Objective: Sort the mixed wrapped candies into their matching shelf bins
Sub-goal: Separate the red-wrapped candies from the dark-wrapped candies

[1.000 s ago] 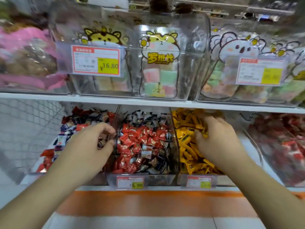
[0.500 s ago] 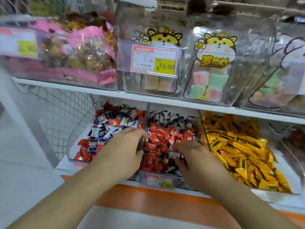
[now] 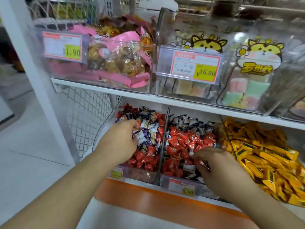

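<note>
Three clear bins sit side by side on the lower shelf. The left bin (image 3: 137, 175) holds red candies mixed with white-and-purple ones (image 3: 149, 129). The middle bin (image 3: 165, 182) holds mostly red candies (image 3: 183, 141) with black-and-white ones at the back and front. The right bin holds yellow candies (image 3: 259, 151). My left hand (image 3: 122, 141) reaches into the left bin, its fingers closed on a white-and-purple candy. My right hand (image 3: 214, 164) is low in the middle bin, fingers pinched around a red candy (image 3: 203, 162).
The upper shelf (image 3: 132, 95) carries clear boxes of pink-wrapped snacks (image 3: 118, 60) and pastel marshmallow bags (image 3: 247, 90), with price tags (image 3: 188, 65) in front. A white wire mesh panel (image 3: 85, 116) and a white upright post (image 3: 41, 76) stand to the left. An orange strip (image 3: 148, 200) runs under the bins.
My right hand left the yellow bin and went into the middle bin, where it pinches a red candy. My left hand reached further into the left bin. The view swung left.
</note>
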